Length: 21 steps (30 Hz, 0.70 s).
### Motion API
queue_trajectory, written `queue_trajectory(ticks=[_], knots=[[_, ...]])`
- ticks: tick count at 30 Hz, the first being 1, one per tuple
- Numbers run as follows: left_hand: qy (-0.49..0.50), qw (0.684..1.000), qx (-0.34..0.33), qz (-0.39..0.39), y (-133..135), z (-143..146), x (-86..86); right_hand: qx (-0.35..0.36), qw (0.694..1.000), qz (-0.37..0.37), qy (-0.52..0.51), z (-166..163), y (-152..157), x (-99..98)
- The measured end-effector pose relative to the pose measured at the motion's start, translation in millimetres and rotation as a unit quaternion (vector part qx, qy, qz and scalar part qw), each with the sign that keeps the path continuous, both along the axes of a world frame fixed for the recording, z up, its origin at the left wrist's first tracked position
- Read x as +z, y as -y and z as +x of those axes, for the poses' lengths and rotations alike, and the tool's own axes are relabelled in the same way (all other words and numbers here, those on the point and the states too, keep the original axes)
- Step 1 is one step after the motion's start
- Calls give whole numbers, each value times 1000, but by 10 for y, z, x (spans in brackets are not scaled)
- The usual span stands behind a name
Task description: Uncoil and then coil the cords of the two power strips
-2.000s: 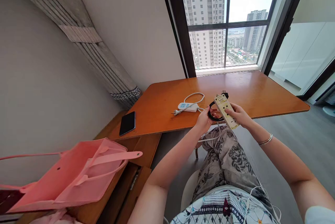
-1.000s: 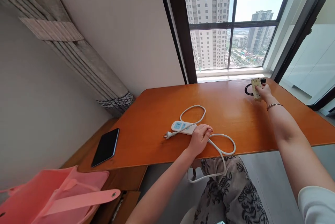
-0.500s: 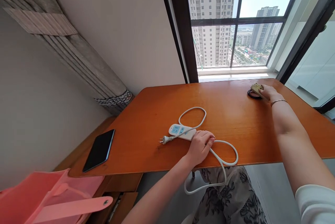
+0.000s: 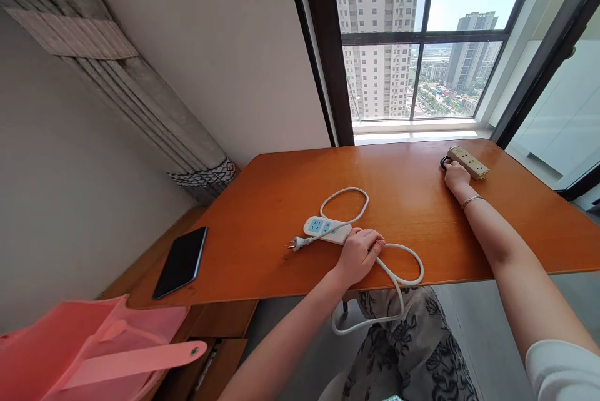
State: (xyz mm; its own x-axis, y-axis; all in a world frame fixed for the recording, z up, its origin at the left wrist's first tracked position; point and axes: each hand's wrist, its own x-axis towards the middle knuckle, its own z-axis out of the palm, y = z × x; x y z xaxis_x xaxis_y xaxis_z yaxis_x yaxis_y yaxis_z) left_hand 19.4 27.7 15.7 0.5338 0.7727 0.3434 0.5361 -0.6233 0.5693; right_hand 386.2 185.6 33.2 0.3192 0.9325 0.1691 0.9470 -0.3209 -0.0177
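My left hand (image 4: pixel 360 256) is closed over the right end of a white power strip (image 4: pixel 335 233) with blue socket panels, near the table's front edge. Its white cord (image 4: pixel 368 201) loops behind and crosses over the strip; the plug (image 4: pixel 298 243) rests at its left end. More white cord curls right of the hand and hangs below the edge. At the far right, my right hand (image 4: pixel 457 176) is closed at the black cord (image 4: pixel 444 162), its fingertips partly hidden. A beige power strip (image 4: pixel 469 162) lies just beyond that hand.
The orange-brown wooden table (image 4: pixel 262 201) has angled back corners. A dark tablet (image 4: pixel 180 262) lies near its left edge. A pink bag (image 4: pixel 60 351) stands at lower left. Beyond the table are a window (image 4: pixel 422 39) and a grey curtain (image 4: pixel 154 107).
My right hand has shifted left, off the beige power strip's body to its black cord. More of that strip now shows. My left hand stays on the white strip.
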Motion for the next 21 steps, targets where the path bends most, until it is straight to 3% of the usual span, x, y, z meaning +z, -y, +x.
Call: queue_trajectory(ticks=[13,16,18,21], knots=[[-13,1000,7,5,-14,11,-10,-9,999,-1,-40,150,-21,22],[-6,1000,6,3,-25,11,-9,-20,996,40,-73,27,62,20],[4,1000,9,-1,-34,13,-9,17,992,86,-91,-159,168,16],[47,999,17,-3,-39,18,-24,166,972,99,-136,-582,421,9]])
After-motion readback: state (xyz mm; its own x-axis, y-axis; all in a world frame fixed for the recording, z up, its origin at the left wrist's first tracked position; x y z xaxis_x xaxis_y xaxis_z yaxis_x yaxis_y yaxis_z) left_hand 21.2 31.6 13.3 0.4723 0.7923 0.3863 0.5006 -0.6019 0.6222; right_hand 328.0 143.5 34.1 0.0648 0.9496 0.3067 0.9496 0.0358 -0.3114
